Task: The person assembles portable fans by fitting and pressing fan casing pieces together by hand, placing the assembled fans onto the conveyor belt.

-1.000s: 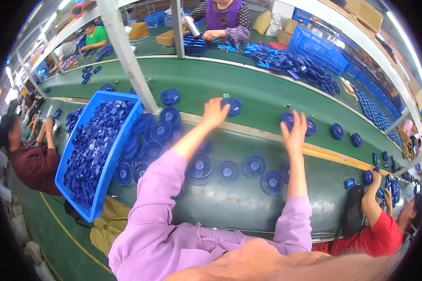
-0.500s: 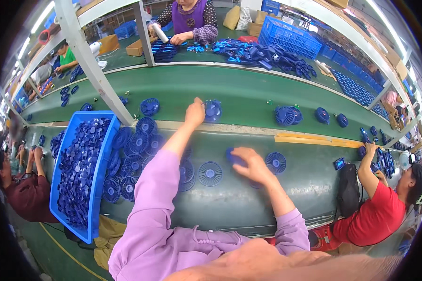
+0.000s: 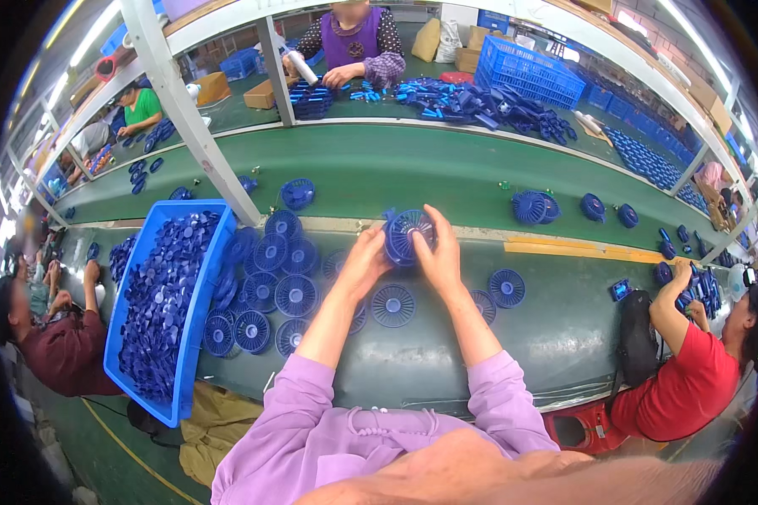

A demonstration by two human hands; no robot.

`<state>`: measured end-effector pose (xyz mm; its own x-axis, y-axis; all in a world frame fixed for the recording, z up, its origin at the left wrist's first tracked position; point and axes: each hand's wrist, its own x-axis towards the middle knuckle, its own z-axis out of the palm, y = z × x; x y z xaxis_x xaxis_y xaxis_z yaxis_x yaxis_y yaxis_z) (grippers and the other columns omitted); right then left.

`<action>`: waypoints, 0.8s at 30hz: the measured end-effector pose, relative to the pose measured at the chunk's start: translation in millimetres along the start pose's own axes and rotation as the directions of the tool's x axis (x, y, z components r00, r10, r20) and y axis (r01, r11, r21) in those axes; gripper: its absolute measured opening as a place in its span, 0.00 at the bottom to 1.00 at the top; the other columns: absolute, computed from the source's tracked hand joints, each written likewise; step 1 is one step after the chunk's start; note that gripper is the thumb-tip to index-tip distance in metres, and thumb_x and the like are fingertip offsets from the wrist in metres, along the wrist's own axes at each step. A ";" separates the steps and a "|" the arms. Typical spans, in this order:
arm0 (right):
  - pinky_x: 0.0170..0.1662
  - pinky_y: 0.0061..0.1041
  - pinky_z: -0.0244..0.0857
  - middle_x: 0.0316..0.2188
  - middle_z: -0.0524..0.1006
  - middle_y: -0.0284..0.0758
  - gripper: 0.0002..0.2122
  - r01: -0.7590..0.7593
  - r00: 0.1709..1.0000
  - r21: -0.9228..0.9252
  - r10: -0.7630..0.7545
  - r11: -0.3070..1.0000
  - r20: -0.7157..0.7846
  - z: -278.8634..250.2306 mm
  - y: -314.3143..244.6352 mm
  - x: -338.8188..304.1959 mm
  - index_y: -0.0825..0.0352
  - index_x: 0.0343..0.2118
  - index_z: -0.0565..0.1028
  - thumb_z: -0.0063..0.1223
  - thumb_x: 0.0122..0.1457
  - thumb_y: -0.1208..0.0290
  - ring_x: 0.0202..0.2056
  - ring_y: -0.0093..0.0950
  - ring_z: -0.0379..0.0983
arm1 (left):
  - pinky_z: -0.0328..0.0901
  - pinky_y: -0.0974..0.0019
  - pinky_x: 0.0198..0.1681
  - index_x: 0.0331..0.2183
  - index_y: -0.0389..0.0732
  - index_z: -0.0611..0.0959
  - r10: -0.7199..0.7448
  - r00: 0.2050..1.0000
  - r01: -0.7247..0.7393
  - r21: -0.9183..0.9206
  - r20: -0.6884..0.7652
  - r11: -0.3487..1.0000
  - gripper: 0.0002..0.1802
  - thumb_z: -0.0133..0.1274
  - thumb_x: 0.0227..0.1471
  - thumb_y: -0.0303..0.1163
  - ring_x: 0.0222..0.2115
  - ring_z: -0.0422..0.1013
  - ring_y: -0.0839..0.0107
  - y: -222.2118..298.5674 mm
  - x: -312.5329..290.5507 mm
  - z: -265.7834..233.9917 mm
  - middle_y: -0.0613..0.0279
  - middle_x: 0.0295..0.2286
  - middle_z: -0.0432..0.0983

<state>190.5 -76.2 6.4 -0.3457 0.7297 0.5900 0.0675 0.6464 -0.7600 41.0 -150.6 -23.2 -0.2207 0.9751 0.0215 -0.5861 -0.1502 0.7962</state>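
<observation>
Over the near edge of the green belt, both hands hold a round blue fan housing (image 3: pixel 400 246) with a slotted fan grille on its top. My left hand (image 3: pixel 365 263) grips its left side. My right hand (image 3: pixel 438 257) wraps the right side, its thumb on the grille's hub. Just below, a loose blue fan grille (image 3: pixel 392 305) lies flat on the dark worktable. Two more grilles (image 3: pixel 506 289) lie to the right, one partly behind my right forearm. Left of my left arm, several blue grilles (image 3: pixel 296 295) are spread and overlapping, some hidden by the arm.
A blue bin (image 3: pixel 183 396) full of small blue discs stands at the left. Fan housings (image 3: pixel 296 194) rest along the green belt (image 3: pixel 446 168). A white post (image 3: pixel 189 126) rises behind the bin. Co-workers sit left, right (image 3: pixel 678 379) and across the belt.
My left hand has drawn a fan housing back from the belt. My right hand has come left and up with a grille, which now sits on the housing between both hands.
</observation>
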 end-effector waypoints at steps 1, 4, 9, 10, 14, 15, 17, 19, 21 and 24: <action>0.55 0.31 0.60 0.49 0.70 0.44 0.23 0.067 0.998 -0.072 -0.067 0.995 0.005 -1.3 -6.7 -1.0 0.68 0.54 0.66 0.54 0.53 0.76 0.51 0.37 0.67 | 0.66 0.58 0.49 0.54 0.42 0.62 -0.026 0.997 0.031 -0.079 0.067 0.996 0.24 0.46 0.60 0.38 0.47 0.69 0.66 1.1 -1.4 0.9 0.58 0.45 0.70; 0.57 0.36 0.57 0.53 0.66 0.46 0.22 0.262 0.962 -0.189 -0.242 0.946 0.123 0.0 -5.8 -5.6 0.64 0.55 0.67 0.50 0.55 0.71 0.54 0.45 0.62 | 0.65 0.57 0.50 0.54 0.42 0.65 -0.023 1.000 0.023 -0.121 0.005 0.992 0.25 0.39 0.62 0.46 0.47 0.69 0.66 -3.7 -6.8 13.1 0.58 0.48 0.69; 0.60 0.38 0.52 0.59 0.58 0.47 0.30 0.208 0.941 -0.140 -0.159 0.968 0.300 1.9 -9.0 -19.9 0.66 0.60 0.59 0.51 0.55 0.61 0.60 0.47 0.55 | 0.63 0.59 0.52 0.51 0.41 0.72 -0.067 0.996 0.048 -0.265 -0.062 0.963 0.27 0.33 0.63 0.50 0.47 0.69 0.66 -7.1 -12.0 24.1 0.58 0.47 0.72; 0.60 0.39 0.52 0.60 0.57 0.48 0.33 0.228 0.930 -0.143 -0.172 0.963 0.325 2.5 -5.8 -21.1 0.65 0.60 0.58 0.51 0.54 0.54 0.60 0.47 0.54 | 0.64 0.59 0.51 0.49 0.41 0.73 -0.061 0.995 0.034 -0.313 -0.075 0.949 0.25 0.34 0.63 0.49 0.46 0.69 0.66 -8.9 -10.8 22.9 0.58 0.46 0.72; 0.60 0.40 0.52 0.59 0.57 0.51 0.43 0.202 0.929 -0.106 -0.156 0.974 0.335 11.1 6.4 -28.2 0.68 0.61 0.53 0.43 0.52 0.35 0.60 0.49 0.55 | 0.65 0.60 0.49 0.48 0.41 0.74 -0.081 0.973 0.005 -0.329 -0.218 0.944 0.24 0.35 0.63 0.48 0.42 0.71 0.68 -22.2 -7.6 22.8 0.60 0.42 0.74; 0.60 0.39 0.52 0.58 0.58 0.52 0.43 0.172 0.936 -0.071 -0.141 0.982 0.323 13.2 9.4 -30.1 0.69 0.61 0.52 0.41 0.53 0.35 0.59 0.50 0.56 | 0.64 0.61 0.49 0.48 0.41 0.73 0.002 0.964 -0.072 -0.252 -0.267 0.965 0.23 0.35 0.63 0.47 0.42 0.70 0.69 -27.2 -7.8 23.3 0.60 0.42 0.73; 0.59 0.39 0.53 0.58 0.59 0.52 0.39 0.082 0.947 0.023 -0.085 0.996 0.310 17.8 8.2 -33.1 0.68 0.61 0.52 0.49 0.51 0.48 0.58 0.49 0.57 | 0.63 0.63 0.49 0.48 0.40 0.72 0.081 0.948 -0.138 -0.170 -0.307 0.976 0.22 0.36 0.63 0.46 0.41 0.69 0.70 -31.3 -10.4 31.4 0.61 0.41 0.71; 0.58 0.37 0.56 0.56 0.62 0.53 0.34 -0.046 0.948 0.102 0.011 0.994 0.319 22.5 7.7 -37.2 0.67 0.62 0.51 0.52 0.53 0.63 0.56 0.49 0.61 | 0.60 0.66 0.50 0.49 0.39 0.70 0.456 0.817 -0.365 0.295 -0.353 0.883 0.22 0.36 0.64 0.45 0.43 0.65 0.72 -33.1 -15.3 42.8 0.60 0.42 0.67; 0.57 0.37 0.57 0.56 0.62 0.53 0.33 -0.154 0.932 0.173 0.085 0.973 0.353 23.3 10.8 -38.3 0.67 0.62 0.51 0.49 0.55 0.63 0.56 0.48 0.62 | 0.58 0.66 0.51 0.50 0.38 0.68 0.492 0.820 -0.360 0.404 -0.292 0.841 0.20 0.37 0.64 0.41 0.47 0.62 0.70 -29.2 -18.5 44.1 0.58 0.45 0.64; 0.56 0.34 0.57 0.54 0.65 0.49 0.27 -0.287 0.915 0.308 0.165 0.907 0.368 29.2 19.9 -40.7 0.68 0.60 0.54 0.39 0.62 0.56 0.55 0.41 0.64 | 0.56 0.62 0.53 0.48 0.33 0.68 0.681 0.727 -0.412 0.739 -0.086 0.533 0.19 0.43 0.58 0.34 0.47 0.62 0.63 -23.2 -22.1 55.9 0.51 0.45 0.65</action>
<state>178.6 -99.6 -40.7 -0.6500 0.6920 0.3139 -0.1277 0.3078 -0.9428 103.0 -159.5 -8.4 -0.6270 0.5925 0.5058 0.3548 -0.3607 0.8625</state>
